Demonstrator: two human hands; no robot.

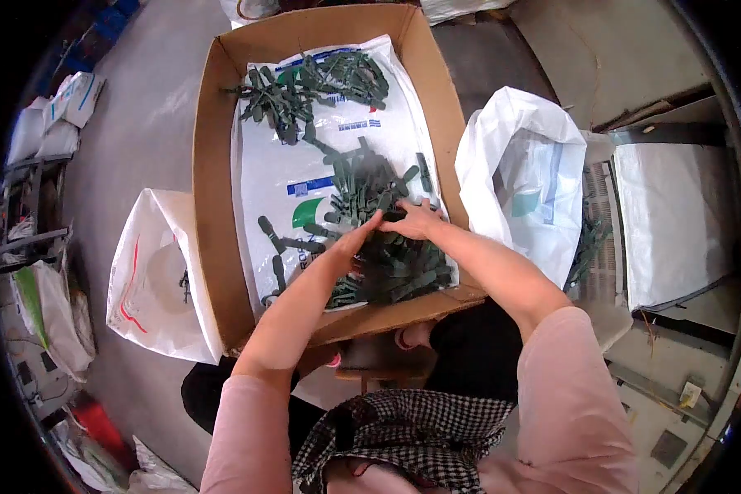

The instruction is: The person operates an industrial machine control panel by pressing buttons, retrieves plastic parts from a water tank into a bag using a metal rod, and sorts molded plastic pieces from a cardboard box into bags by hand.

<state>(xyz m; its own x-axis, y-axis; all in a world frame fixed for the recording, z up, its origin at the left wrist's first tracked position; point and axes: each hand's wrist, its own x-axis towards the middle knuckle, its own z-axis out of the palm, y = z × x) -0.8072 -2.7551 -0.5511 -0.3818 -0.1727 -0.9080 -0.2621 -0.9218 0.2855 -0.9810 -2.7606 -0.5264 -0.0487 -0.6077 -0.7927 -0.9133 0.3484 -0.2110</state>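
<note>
Inside a large cardboard box point(210, 156), dark green flat plastic pieces point(362, 177) lie heaped on a white printed plastic sack point(276, 165). My left hand point(361, 239) reaches into the near heap, its fingers closed around some pieces and partly hidden. Almost touching it, my right hand point(413, 222) has curled fingers and thumb on dark green pieces. A separate pile of green pieces point(337, 78) rests at the box's far end. Several loose ones lie left of my hands, on the sack's printing.
An open white sack point(514, 156) stands against the box's right side. Another white sack point(152, 272) is at the left. Further right are a crate with green pieces point(589, 247) and a white-covered block point(671, 222). Shelving with bags point(37, 189) lines the far left.
</note>
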